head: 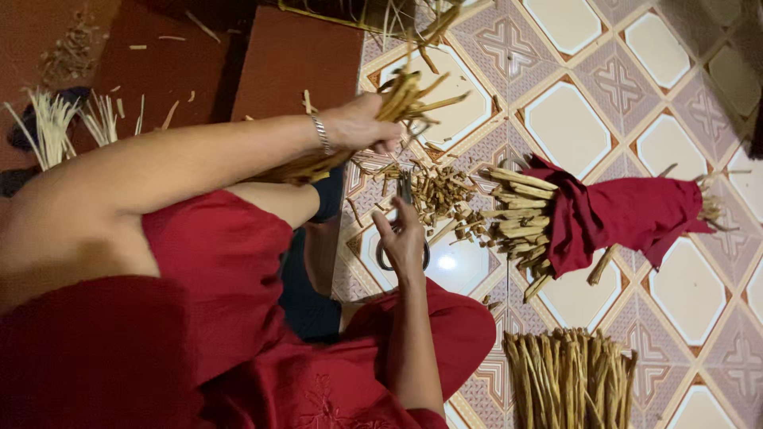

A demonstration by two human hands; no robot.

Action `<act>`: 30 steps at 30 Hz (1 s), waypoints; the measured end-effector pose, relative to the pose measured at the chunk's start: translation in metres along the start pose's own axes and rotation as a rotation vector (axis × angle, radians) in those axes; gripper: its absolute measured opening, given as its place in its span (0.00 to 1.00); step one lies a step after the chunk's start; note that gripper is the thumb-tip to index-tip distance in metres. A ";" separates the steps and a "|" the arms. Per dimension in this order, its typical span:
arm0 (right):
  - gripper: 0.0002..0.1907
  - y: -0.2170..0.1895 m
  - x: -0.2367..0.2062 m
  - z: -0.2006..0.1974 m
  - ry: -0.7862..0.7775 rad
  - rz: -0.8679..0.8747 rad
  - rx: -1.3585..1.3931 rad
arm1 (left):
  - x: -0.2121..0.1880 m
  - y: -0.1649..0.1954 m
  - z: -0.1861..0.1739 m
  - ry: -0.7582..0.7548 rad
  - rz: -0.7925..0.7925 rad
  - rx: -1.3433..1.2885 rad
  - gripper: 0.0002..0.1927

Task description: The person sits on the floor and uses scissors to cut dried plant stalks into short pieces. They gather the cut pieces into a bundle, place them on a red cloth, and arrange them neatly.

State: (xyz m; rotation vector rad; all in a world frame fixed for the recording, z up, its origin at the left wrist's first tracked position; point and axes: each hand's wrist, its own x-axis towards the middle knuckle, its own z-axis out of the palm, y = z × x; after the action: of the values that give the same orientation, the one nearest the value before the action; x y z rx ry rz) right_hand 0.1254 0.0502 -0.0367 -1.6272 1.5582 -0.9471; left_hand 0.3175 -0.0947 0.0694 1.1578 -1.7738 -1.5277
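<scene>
While the person sits on the tiled floor (572,127) in a red garment, the right hand (405,242) is nearest the body, closed through the loops of a pair of scissors (404,208) whose blades point up and away from the lap. It is well to the body side of the red cloth bundle (612,214), with the scissors not touching any stick at this moment.

Just beyond it, the left hand (362,125), with a metal bracelet at the wrist, is clenched around a handful of brown sticks (413,99). That bunch is held in the air, its uneven ends poking towards the red cloth bundle but well apart from it.

Between the two hands and the red cloth bundle lies a scatter of short stick offcuts (435,191) on the tiles, so some cutting appears to be done already. The bundle itself is a thick sheaf of like sticks wrapped in dark red fabric, its ends showing at both sides.

Below the red cloth bundle in the frame lies a second, unwrapped sheaf of sticks (568,381), with fairly even ends. On the far side of the body from the red cloth bundle, pale split strips (52,127) lie beside a red mat (294,56). Judging by these heaps, the work looks midway: one handful in hand, much stock around.
</scene>
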 end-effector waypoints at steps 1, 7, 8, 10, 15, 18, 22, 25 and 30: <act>0.38 -0.016 0.006 0.006 -0.031 -0.041 0.121 | -0.001 0.007 0.006 0.009 0.028 -0.012 0.11; 0.33 -0.074 0.047 0.028 -0.155 -0.257 0.313 | -0.017 0.052 0.032 -0.040 0.079 0.145 0.11; 0.26 -0.076 0.053 0.033 -0.137 -0.390 0.394 | -0.019 0.058 0.033 -0.051 0.077 0.179 0.12; 0.20 -0.074 0.063 0.041 -0.012 -0.245 0.500 | -0.019 0.067 0.035 -0.080 0.165 0.149 0.19; 0.13 -0.063 0.055 0.012 0.204 -0.125 0.666 | -0.029 0.070 0.044 -0.023 0.627 0.228 0.46; 0.10 -0.076 0.032 -0.040 0.248 -0.108 0.860 | -0.044 0.063 0.035 0.011 0.556 0.386 0.52; 0.09 -0.115 -0.019 -0.143 0.444 -0.102 0.755 | -0.065 0.048 0.013 0.076 0.526 0.265 0.38; 0.08 -0.135 -0.060 -0.213 0.534 -0.100 0.734 | -0.086 0.037 0.003 0.036 0.503 0.275 0.29; 0.13 -0.138 -0.160 -0.314 0.708 -0.176 0.396 | -0.116 0.024 -0.003 -0.053 0.580 0.476 0.23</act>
State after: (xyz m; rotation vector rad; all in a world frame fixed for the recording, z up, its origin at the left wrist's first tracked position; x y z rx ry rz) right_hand -0.0800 0.2194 0.2327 -1.2131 1.5188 -1.9412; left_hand 0.3708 0.0031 0.1097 0.6906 -2.3211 -0.8266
